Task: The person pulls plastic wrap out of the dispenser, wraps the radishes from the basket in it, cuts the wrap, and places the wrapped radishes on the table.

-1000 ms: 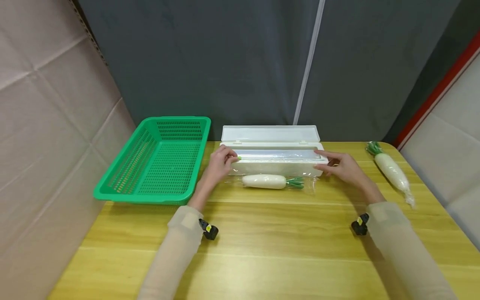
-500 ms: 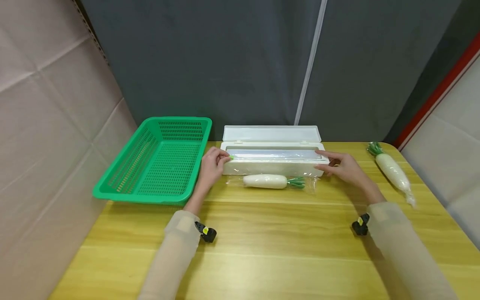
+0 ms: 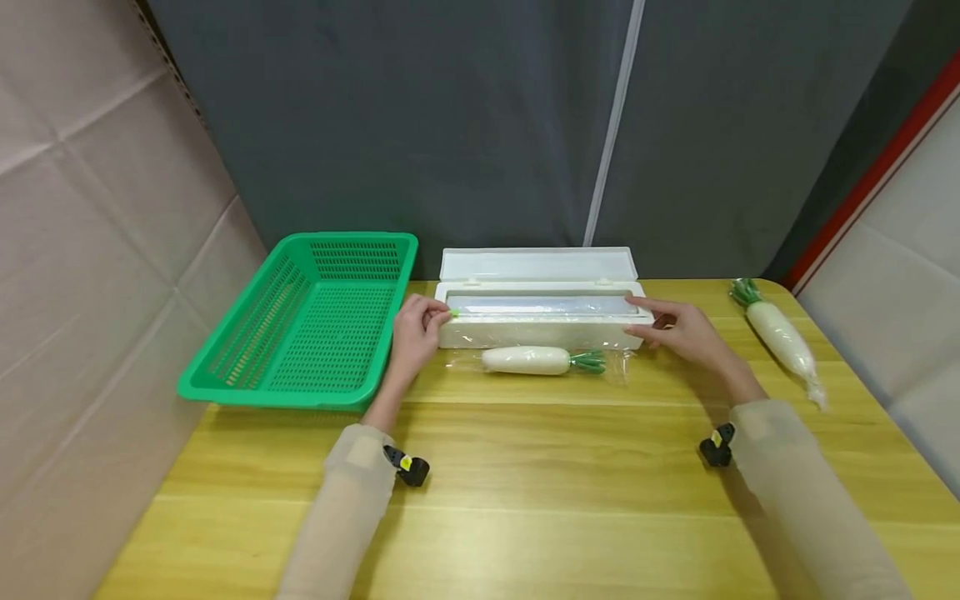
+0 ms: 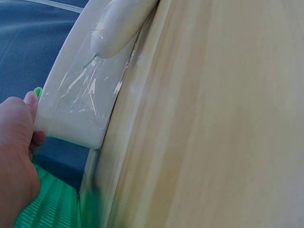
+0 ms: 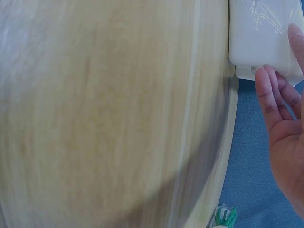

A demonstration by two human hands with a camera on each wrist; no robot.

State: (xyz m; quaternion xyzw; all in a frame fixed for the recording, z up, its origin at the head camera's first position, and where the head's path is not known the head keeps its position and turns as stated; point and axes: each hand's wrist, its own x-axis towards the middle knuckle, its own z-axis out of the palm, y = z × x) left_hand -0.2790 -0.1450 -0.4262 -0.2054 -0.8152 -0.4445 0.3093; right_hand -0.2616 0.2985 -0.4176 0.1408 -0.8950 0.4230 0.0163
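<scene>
A white cling film dispenser (image 3: 540, 334) stands at the back of the table with its lid (image 3: 537, 265) raised. Film drapes down its front and over a white radish (image 3: 527, 360) with green stalks, lying just before it. At the dispenser's left end, my left hand (image 3: 416, 332) pinches a small green slide cutter (image 4: 38, 90), which is mostly covered by the thumb and fingers. My right hand (image 3: 686, 335) steadies the opposite end, thumb (image 5: 295, 35) on the front and the other fingers against the end face and top.
Left of the dispenser sits a green plastic basket (image 3: 408, 275) with slotted sides. Another radish (image 3: 782, 337), wrapped in film, lies near the table's right edge. A dark curtain (image 3: 420, 133) hangs behind the wooden table (image 3: 555, 492).
My left hand has slid left with the green cutter, to the dispenser's left end. The right hand keeps its hold on the other end.
</scene>
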